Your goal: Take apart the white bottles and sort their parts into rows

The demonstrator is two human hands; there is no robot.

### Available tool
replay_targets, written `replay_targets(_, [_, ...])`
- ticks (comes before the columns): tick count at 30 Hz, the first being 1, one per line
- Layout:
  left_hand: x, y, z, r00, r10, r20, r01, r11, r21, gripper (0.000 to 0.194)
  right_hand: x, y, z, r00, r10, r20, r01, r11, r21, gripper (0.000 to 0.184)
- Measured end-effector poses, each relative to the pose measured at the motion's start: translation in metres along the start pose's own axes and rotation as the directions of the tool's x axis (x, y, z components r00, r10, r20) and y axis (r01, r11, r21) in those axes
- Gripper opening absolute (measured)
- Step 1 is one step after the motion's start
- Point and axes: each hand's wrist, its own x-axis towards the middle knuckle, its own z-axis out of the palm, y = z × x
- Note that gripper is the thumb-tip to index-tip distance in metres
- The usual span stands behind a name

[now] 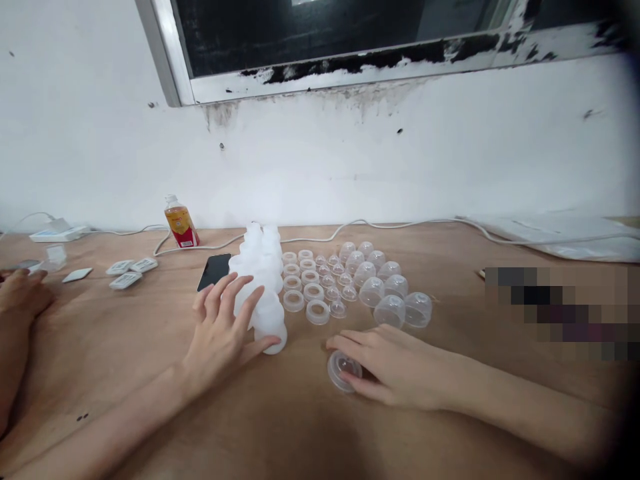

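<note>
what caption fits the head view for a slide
Left hand on white bottles, right hand holding a clear cap on a wooden table.

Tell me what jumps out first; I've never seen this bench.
Rows of clear domes, rings and white bottles fill the table's middle. The left hand touches the nearest bottle; the right hand rests on a clear cap. Another person's hand lies far left.
</note>
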Motion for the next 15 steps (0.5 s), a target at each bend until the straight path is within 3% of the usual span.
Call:
replay_targets(5, [0.004, -0.003, 0.007, 1.000, 0.003, 0.011, -0.003, 0.999, 0.035, 0.056, 0.001, 0.003, 0.003, 0.998, 0.054, 0.023, -0.057, 0.990, 0.130, 0.016])
replay_targets(15, [0.011, -0.010, 0.015, 0.994, 0.021, 0.108, -0.024, 0.999, 0.029, 0.053, 0.014, -0.002, 0.019, 0.980, 0.188, -0.069, -0.166, 0.954, 0.251, 0.021])
